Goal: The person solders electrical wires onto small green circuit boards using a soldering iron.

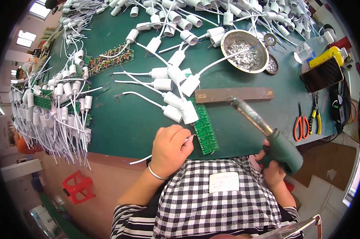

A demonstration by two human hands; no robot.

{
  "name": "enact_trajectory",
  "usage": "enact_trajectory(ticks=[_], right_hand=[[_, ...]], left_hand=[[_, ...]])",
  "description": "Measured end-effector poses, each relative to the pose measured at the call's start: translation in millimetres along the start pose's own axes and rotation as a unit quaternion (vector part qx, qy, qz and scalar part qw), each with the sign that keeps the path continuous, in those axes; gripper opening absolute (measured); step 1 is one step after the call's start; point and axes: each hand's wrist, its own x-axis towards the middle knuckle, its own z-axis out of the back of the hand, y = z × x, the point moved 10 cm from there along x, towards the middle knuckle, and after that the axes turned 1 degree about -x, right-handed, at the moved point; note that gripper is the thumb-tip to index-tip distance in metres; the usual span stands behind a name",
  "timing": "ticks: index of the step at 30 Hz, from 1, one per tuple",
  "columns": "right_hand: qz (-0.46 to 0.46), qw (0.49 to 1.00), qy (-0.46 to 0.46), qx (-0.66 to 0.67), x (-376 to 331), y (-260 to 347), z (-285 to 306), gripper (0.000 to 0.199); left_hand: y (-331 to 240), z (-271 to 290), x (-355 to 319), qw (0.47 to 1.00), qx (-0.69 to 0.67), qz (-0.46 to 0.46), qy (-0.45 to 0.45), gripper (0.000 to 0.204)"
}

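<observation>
Two hands, two jobs. My left hand (170, 149) is pinched shut on a thin white wire (142, 160), fingertips pressing its stripped end toward the near end of the green circuit strip (203, 126) so the lead stays put at the board's edge. My right hand (272, 169) is clenched round the green grip of the soldering iron (267, 133), with its barrel angled up toward eleven o'clock and its tip resting near the brown wooden bar (234, 95), off the board, so I judge the hot end is parked clear of my fingers.

Several white capsule-shaped housings (180, 107) already lie at the strip's far end, at twelve o'clock from my left hand, their leads fanning away across the green table (124, 119). At one o'clock sits a round metal bowl (245, 51) of silvery scraps, close enough to reach with the iron. At three o'clock lie orange-handled scissors (300, 125) and yellow-handled cutters (316, 119), beside a dark phone (322, 73). At nine o'clock a heap of finished white units (56, 107) hangs over the table edge, kept out of my working patch.
</observation>
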Motion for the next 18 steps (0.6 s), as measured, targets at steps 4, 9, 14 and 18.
enact_trajectory(ticks=[4, 9, 14, 18], right_hand=[[-0.013, 0.998, 0.064, -0.024, -12.2, -9.9, -5.1, 0.053], [-0.021, 0.986, 0.137, -0.098, -29.3, -15.6, -16.4, 0.035], [0.055, 0.985, 0.157, -0.052, -14.9, 14.1, -31.5, 0.030], [0.060, 0.985, 0.148, -0.067, -12.1, 15.2, -29.8, 0.027]], left_hand=[[-0.5, 3.3, 6.6, 1.000, 0.001, 0.008, -0.028, 0.014], [-6.8, 9.4, 11.7, 0.998, 0.041, 0.008, -0.049, 0.013], [-6.4, 19.3, 10.4, 0.996, 0.003, 0.015, -0.087, 0.015], [2.7, -3.4, 5.8, 0.999, -0.031, 0.030, -0.027, 0.015]])
